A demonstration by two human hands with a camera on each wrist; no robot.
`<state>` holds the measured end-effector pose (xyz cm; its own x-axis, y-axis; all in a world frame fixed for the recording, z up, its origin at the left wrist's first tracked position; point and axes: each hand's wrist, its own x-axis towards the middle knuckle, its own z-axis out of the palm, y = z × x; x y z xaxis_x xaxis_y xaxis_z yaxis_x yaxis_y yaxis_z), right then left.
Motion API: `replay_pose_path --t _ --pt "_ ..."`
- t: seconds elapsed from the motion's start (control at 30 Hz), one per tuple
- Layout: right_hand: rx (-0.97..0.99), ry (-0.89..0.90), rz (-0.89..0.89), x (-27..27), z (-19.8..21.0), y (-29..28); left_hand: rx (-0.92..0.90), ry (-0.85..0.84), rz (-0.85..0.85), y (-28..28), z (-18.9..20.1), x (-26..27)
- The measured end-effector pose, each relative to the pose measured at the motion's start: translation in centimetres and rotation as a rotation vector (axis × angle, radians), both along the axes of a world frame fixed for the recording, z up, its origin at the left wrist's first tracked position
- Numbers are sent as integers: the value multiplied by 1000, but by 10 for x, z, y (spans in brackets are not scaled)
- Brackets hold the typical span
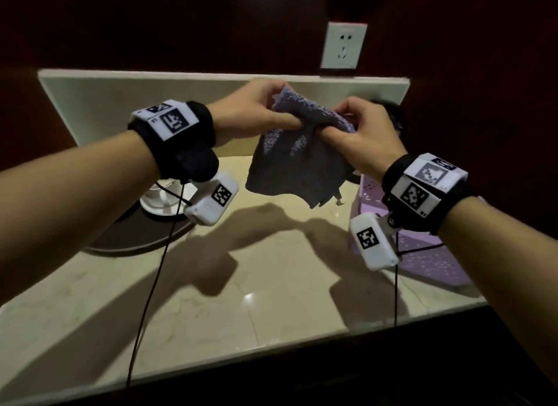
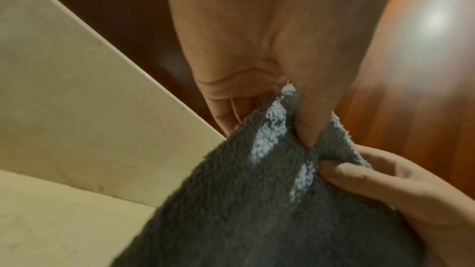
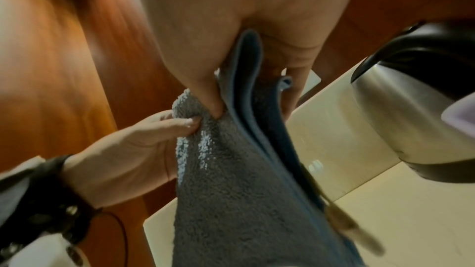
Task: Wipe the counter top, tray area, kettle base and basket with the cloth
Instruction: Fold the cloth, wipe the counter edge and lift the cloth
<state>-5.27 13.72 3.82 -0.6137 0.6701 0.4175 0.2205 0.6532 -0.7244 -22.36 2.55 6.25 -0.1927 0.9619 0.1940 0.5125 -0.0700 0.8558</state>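
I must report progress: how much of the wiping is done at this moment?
Nothing shows as wiped yet. In hand: the left hand and right hand both pinch the grey cloth, which hangs above the counter. Left: counter, tray, kettle base and purple basket.

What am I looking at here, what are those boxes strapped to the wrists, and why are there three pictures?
No robot: a person's two bare hands. A head camera looks down; the strapped boxes are wrist cameras, each viewing along its hand. The left hand and right hand both pinch a grey-blue cloth above a marble counter top. On the counter: a dark tray with a white cup and saucer, a purple basket, and a steel kettle behind it.
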Motion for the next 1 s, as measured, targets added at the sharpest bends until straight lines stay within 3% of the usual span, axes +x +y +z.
replay_pose_path --t 0.13,0.3,0.43,0.6,0.87,1.0 --pt "-65 114 -24 28 16 4 -98 -128 -119 5 -11 21" --pt "-185 127 -96 58 19 15 -73 -202 -20 23 -26 50" --pt "-398 102 -148 84 16 25 -21 -236 -11 33 -16 73" --pt "-464 -64 -19 118 15 18 -143 -123 -75 40 2 89" --pt "-514 -168 -80 159 4 21 -325 90 -237 65 -5 121" --pt "-534 -300 -126 190 -7 23 -287 240 -232 83 -12 140"
